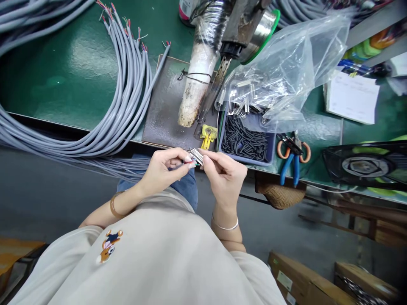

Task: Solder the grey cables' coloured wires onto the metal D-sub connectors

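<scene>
Close to the bench's front edge, my right hand [224, 173] pinches a small metal connector [196, 156] between thumb and forefinger. On its other side my left hand [165, 167] is closed, its thumb and fingertips at small coloured wire ends [192, 162] beside the connector. Grey cables [124, 106] curve over the bench on the left, and more hang below its edge near my left wrist. Just beyond the connector a yellow clip [208, 136] sits on a dark board [171, 97].
A soldering iron [218, 80] points down beside a wrapped white post [197, 80]. To the right are a blue bin [270, 152] of black sleeves, a plastic bag [295, 67] of connectors, pliers [291, 163], a solder spool [262, 36], paper [352, 97] and a black fan [365, 165].
</scene>
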Demonstrator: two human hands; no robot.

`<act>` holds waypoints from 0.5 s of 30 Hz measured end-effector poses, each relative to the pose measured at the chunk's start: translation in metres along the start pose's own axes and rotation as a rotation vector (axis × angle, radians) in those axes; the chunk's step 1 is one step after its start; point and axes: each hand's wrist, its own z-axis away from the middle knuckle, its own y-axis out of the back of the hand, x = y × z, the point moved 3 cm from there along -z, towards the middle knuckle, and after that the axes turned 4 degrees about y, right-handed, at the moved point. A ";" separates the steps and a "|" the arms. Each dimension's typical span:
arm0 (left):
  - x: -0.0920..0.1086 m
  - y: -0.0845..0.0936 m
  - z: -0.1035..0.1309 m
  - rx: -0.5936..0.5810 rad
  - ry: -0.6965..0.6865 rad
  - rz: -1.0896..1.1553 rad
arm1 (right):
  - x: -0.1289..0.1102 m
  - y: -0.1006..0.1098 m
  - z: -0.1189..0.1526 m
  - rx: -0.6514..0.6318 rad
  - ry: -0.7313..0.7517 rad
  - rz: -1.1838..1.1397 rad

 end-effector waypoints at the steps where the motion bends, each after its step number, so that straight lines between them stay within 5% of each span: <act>1: -0.001 0.000 -0.001 0.042 0.034 0.039 | -0.001 0.001 -0.001 0.049 0.023 0.010; 7: -0.001 0.004 -0.009 0.173 0.157 0.144 | 0.004 0.014 0.003 0.343 0.077 -0.187; 15: -0.005 0.005 -0.017 0.191 0.177 0.186 | 0.008 -0.009 0.002 0.109 0.362 0.155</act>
